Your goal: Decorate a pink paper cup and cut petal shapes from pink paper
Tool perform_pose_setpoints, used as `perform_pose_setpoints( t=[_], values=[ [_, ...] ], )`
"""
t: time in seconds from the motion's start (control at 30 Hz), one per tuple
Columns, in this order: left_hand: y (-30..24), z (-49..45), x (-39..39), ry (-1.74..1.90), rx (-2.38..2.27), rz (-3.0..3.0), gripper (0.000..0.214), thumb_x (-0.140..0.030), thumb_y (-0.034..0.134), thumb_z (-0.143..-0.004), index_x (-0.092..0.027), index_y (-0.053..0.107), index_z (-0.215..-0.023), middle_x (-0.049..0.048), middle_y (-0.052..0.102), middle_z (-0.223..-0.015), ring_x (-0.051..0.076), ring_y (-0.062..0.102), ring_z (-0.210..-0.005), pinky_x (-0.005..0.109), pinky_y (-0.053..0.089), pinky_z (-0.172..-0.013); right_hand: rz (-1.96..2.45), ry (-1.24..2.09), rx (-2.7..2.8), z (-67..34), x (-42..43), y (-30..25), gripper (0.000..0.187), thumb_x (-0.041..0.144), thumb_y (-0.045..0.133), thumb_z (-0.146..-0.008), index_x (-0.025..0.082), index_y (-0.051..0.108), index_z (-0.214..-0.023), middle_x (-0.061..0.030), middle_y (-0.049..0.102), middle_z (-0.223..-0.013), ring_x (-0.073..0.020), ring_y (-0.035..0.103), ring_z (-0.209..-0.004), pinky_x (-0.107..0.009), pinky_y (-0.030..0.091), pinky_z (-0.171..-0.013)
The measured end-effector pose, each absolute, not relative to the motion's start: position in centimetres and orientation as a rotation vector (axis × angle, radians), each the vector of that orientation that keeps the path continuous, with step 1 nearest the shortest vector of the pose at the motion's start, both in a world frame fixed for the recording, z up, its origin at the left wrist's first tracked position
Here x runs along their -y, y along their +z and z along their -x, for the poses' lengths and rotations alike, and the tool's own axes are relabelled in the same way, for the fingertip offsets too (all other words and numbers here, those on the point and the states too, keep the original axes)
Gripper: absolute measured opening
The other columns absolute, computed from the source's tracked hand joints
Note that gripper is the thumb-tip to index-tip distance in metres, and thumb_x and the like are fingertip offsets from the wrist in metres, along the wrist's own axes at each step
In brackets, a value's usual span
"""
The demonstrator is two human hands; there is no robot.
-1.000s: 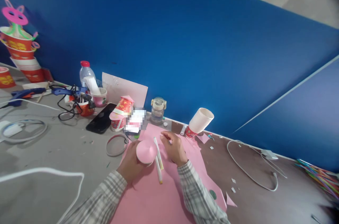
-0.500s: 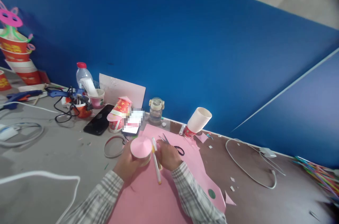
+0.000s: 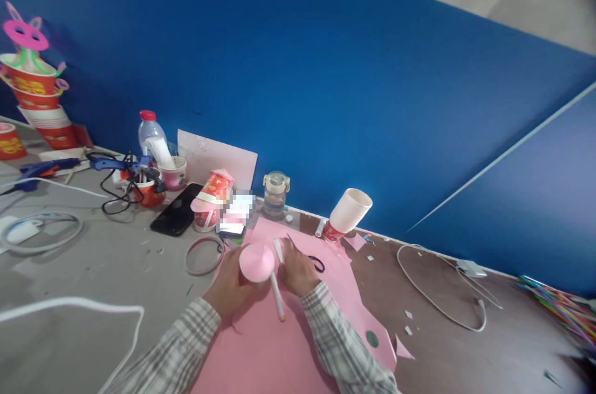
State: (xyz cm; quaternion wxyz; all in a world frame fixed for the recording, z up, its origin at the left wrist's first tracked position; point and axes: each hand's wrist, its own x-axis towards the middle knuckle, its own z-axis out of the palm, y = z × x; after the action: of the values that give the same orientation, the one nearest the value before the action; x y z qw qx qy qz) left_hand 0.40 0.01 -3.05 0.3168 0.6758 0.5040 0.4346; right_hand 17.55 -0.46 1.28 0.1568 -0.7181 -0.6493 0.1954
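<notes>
My left hand [image 3: 230, 285] is closed around a paper cup, mostly hidden under its pink paper cone top [image 3: 257, 262]. Close on its right, my right hand [image 3: 297, 267] pinches a slim white marker [image 3: 278, 249], its end showing beside the cone. Below the cone, a second white marker [image 3: 278, 301] with an orange-yellow tip lies over pink paper [image 3: 261, 350]. Scissors [image 3: 317, 264] with dark handles rest on the paper, partly behind my right hand.
A cup figure [image 3: 213, 192], two phones, a lidded jar [image 3: 276, 192] and stacked white cups [image 3: 351, 211] stand along the blue partition. Left are glue guns [image 3: 49, 170] and cables; right are a white cable [image 3: 433, 304], paper scraps and coloured pipe cleaners [image 3: 559, 310].
My left hand and the cone-topped cup have shifted right, and the cone tilts differently. The white marker in my right hand has moved slightly right. The view has turned a little left.
</notes>
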Motion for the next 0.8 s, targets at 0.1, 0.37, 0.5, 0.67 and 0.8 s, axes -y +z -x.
perform_pose_setpoints(
  t=[0.1, 0.37, 0.5, 0.67, 0.8],
  values=[
    [-2.6, -0.4, 0.1, 1.131, -1.336, -1.771, 0.069, -0.029, 0.075, -0.042, -0.029, 0.049, -0.106, 0.0019, 0.057, -0.102, 0.027, 0.051, -0.101, 0.046, 0.041, -0.090, 1.951, 0.563, 1.692, -18.3, -0.1, 1.8, 0.053, 0.008, 0.048, -0.064, 0.014, 0.043, -0.117, -0.0110, 0.061, -0.097, -0.0280, 0.058, -0.093, -0.036, 0.042, -0.080],
    [-0.9, 0.5, 0.3, 1.110, -1.261, -1.797, 0.069, -0.014, 0.061, -0.041, -0.027, 0.047, -0.107, 0.0038, 0.057, -0.103, 0.027, 0.050, -0.102, 0.047, 0.042, -0.090, 1.533, 0.914, 1.348, -19.9, 1.1, 6.7, 0.034, 0.024, 0.042, -0.068, 0.017, 0.054, -0.098, 0.0066, 0.045, -0.054, -0.0117, 0.043, -0.044, -0.022, 0.037, -0.043],
    [0.1, 1.7, 0.0, 1.076, -1.213, -1.834, 0.062, -0.019, 0.061, -0.044, -0.028, 0.049, -0.105, 0.0046, 0.058, -0.105, 0.027, 0.049, -0.102, 0.048, 0.040, -0.091, 1.280, 1.172, 1.229, -19.9, 2.5, 8.4, 0.032, 0.030, 0.049, -0.066, 0.017, 0.055, -0.095, 0.0044, 0.048, -0.059, -0.0109, 0.047, -0.046, -0.021, 0.039, -0.042],
    [2.0, 3.7, -0.3, 1.162, -1.106, -1.761, 0.051, -0.030, 0.060, -0.054, -0.031, 0.050, -0.104, 0.0028, 0.056, -0.111, 0.025, 0.049, -0.104, 0.039, 0.045, -0.084, 0.835, 1.519, 0.965, -19.0, 3.5, 9.1, 0.026, 0.023, 0.066, -0.060, 0.018, 0.058, -0.084, 0.0054, 0.049, -0.063, -0.0070, 0.046, -0.045, -0.019, 0.037, -0.043],
    [3.8, 3.7, 0.8, 1.412, -0.992, -1.646, 0.027, -0.042, 0.053, -0.067, -0.028, 0.057, -0.090, 0.0015, 0.061, -0.090, 0.021, 0.055, -0.091, 0.035, 0.048, -0.078, 0.768, 1.495, 0.952, -17.7, 4.1, 9.0, 0.017, 0.025, 0.068, -0.064, 0.019, 0.054, -0.071, 0.0080, 0.048, -0.053, -0.0055, 0.041, -0.039, -0.017, 0.032, -0.039]
  ],
)
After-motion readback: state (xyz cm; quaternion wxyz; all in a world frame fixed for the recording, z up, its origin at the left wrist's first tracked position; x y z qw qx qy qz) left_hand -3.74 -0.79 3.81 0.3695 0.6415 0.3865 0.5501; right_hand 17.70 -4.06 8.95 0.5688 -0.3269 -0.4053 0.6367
